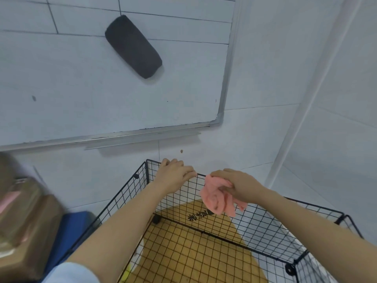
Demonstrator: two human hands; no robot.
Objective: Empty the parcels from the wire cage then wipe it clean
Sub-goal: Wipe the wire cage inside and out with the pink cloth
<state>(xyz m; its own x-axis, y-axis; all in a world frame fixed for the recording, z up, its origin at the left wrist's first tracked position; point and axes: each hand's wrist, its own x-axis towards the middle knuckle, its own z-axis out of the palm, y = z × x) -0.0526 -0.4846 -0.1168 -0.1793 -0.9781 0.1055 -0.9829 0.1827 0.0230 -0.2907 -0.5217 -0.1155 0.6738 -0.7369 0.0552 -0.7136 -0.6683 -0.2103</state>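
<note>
A black wire cage (265, 223) stands below me against the white wall, with no parcels showing inside it. My left hand (175, 173) grips the top rim of its far panel near the back left corner. To the right of it, my right hand (236, 185) holds a bunched pink cloth (216, 198) against the same far panel's top edge. Brown cardboard parcels (22, 219), taped and blurred, are stacked outside the cage at the left.
A yellow woven mat (183, 252) shows through the cage floor. A blue surface (71, 227) lies under the parcels. On the wall hangs a whiteboard (102, 88) with a black eraser (132, 46) stuck to it. The wall corner is at right.
</note>
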